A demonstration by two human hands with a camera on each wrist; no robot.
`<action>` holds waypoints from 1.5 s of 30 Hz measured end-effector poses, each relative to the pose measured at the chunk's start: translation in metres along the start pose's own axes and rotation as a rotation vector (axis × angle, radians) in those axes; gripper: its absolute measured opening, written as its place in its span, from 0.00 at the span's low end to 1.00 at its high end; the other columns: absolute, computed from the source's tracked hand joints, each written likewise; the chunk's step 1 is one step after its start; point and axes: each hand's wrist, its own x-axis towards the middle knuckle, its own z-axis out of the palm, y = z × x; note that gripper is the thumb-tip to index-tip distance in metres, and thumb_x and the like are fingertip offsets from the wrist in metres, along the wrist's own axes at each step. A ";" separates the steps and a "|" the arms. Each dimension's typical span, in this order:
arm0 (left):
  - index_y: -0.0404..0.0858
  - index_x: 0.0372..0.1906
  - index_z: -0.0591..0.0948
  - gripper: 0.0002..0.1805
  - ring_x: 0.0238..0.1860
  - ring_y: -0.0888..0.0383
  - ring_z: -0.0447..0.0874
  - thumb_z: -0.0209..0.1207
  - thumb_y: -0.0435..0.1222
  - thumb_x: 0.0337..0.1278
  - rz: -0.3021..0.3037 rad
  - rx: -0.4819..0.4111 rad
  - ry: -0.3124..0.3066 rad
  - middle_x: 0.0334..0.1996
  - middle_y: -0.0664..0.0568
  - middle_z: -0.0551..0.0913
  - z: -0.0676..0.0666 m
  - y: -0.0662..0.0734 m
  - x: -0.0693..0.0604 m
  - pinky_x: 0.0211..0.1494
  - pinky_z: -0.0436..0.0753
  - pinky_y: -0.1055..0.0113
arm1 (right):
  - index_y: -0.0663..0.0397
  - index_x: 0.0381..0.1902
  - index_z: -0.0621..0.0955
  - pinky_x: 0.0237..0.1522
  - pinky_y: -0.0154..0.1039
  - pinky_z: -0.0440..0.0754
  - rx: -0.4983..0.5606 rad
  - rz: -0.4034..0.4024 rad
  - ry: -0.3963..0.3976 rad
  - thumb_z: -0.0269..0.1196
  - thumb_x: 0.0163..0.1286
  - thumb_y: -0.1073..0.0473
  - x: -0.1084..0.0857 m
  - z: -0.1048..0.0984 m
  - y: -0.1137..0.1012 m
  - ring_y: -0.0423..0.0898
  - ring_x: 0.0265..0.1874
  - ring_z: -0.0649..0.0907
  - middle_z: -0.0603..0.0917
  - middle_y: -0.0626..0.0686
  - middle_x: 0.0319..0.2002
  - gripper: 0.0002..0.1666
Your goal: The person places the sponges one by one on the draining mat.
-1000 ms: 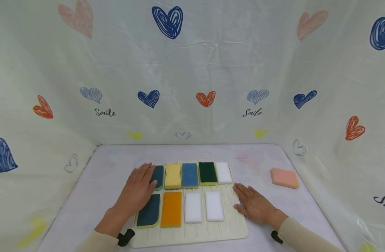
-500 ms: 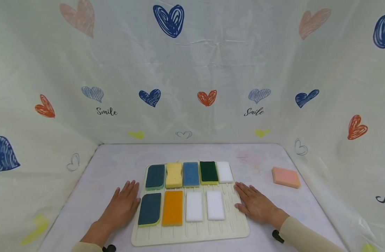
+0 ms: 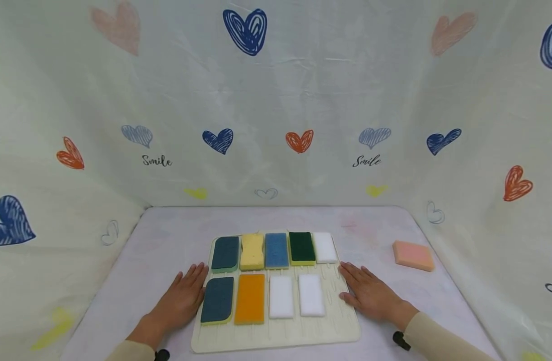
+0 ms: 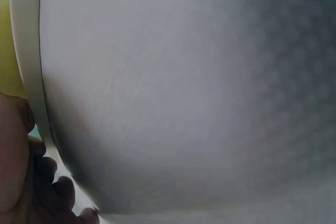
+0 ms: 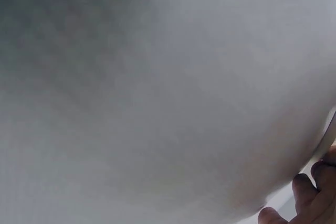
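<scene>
My left hand (image 3: 183, 296) lies flat with its fingers straight at the left edge of a cream ribbed mat (image 3: 321, 332). Against the right edge rests my right hand (image 3: 373, 293), its fingers also extended. On the mat, the back row holds a dark teal sponge (image 3: 225, 253), a yellow sponge (image 3: 252, 251), a blue sponge (image 3: 276, 250), a dark green scouring sponge (image 3: 301, 247) and a white sponge (image 3: 325, 247). The front row has another dark teal sponge (image 3: 217, 300), an orange sponge (image 3: 250, 299) and two white sponges (image 3: 281, 297). Both wrist views show mostly blurred tabletop.
A pink sponge (image 3: 413, 255) lies apart on the table's right side. The pale table (image 3: 167, 225) is enclosed at the back and sides by a white sheet (image 3: 267, 100) printed with hearts.
My left hand has moved off the back-left teal sponge, leftward and down to the mat's left edge, uncovering that sponge. The right hand stays at the right edge.
</scene>
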 end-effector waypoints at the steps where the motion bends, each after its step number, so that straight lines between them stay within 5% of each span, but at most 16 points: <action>1: 0.29 0.80 0.63 0.33 0.81 0.35 0.60 0.52 0.41 0.81 0.008 -0.009 -0.005 0.80 0.35 0.65 0.000 0.000 0.000 0.79 0.61 0.32 | 0.61 0.82 0.62 0.80 0.61 0.61 0.000 0.001 0.000 0.48 0.83 0.32 0.000 0.000 0.001 0.58 0.81 0.64 0.62 0.58 0.83 0.47; 8: 0.28 0.80 0.63 0.32 0.81 0.34 0.61 0.52 0.39 0.81 0.008 -0.057 -0.028 0.79 0.35 0.66 -0.001 0.002 -0.004 0.78 0.61 0.30 | 0.64 0.78 0.68 0.78 0.61 0.66 -0.042 0.004 0.030 0.55 0.80 0.31 0.003 -0.016 0.001 0.60 0.77 0.71 0.70 0.61 0.78 0.47; 14: 0.28 0.80 0.62 0.33 0.81 0.33 0.60 0.52 0.40 0.81 0.018 -0.069 -0.022 0.79 0.35 0.66 0.003 -0.002 -0.006 0.78 0.61 0.30 | 0.72 0.67 0.76 0.64 0.61 0.79 -0.192 0.050 0.372 0.72 0.70 0.45 0.005 -0.038 0.016 0.65 0.60 0.82 0.82 0.68 0.62 0.42; 17: 0.29 0.80 0.62 0.33 0.81 0.33 0.61 0.52 0.40 0.81 0.016 -0.064 -0.010 0.79 0.35 0.66 0.005 -0.006 -0.008 0.78 0.62 0.30 | 0.77 0.63 0.76 0.61 0.63 0.80 -0.211 0.152 0.519 0.74 0.66 0.49 0.008 -0.043 0.033 0.68 0.56 0.83 0.82 0.72 0.56 0.41; 20: 0.29 0.80 0.63 0.32 0.80 0.33 0.61 0.52 0.40 0.81 0.020 -0.067 0.014 0.78 0.34 0.67 0.006 -0.008 -0.010 0.77 0.62 0.30 | 0.80 0.55 0.76 0.56 0.66 0.80 -0.194 0.294 0.586 0.73 0.65 0.48 0.008 -0.048 0.052 0.72 0.50 0.83 0.82 0.74 0.49 0.39; 27: 0.29 0.80 0.64 0.32 0.80 0.33 0.62 0.52 0.40 0.81 0.029 -0.072 0.031 0.78 0.34 0.68 0.007 -0.007 -0.012 0.77 0.63 0.29 | 0.81 0.44 0.70 0.52 0.75 0.67 -0.099 0.612 0.468 0.68 0.67 0.36 -0.010 -0.045 0.088 0.76 0.43 0.74 0.75 0.75 0.39 0.46; 45: 0.30 0.81 0.62 0.33 0.81 0.35 0.61 0.52 0.40 0.81 0.043 -0.033 0.018 0.79 0.36 0.67 0.002 -0.001 -0.002 0.78 0.62 0.31 | 0.83 0.39 0.69 0.38 0.69 0.68 -0.075 0.757 0.318 0.60 0.70 0.27 -0.029 -0.035 0.115 0.71 0.39 0.71 0.72 0.74 0.33 0.53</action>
